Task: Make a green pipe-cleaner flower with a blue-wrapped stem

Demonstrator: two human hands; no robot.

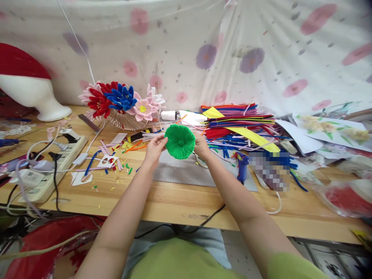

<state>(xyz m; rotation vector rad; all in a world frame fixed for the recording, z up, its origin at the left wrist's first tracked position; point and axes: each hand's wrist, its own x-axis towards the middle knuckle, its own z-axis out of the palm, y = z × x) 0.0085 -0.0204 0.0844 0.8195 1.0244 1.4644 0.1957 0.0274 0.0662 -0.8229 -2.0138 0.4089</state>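
Observation:
A round green fuzzy disc [180,142], cupped like a lily pad and seemingly made of pipe cleaners, is held up above the table between both hands. My left hand [156,148] pinches its left edge between thumb and fingers. On the opposite edge, my right hand [200,145] grips it, its fingertips partly hidden behind the disc. Below lies a grey cutting mat [186,174]. Scissors [200,161] rest on the mat, partly covered by my right wrist. A blue glue gun [242,167] stands at the mat's right side.
Bundles of coloured pipe cleaners [238,120] lie behind the mat. Finished fuzzy flowers [122,97] stand at the back left. A long power strip [52,170] with tangled cables and a white mannequin head [31,93] are on the left. Paper scraps [81,178] litter the wooden table [174,201].

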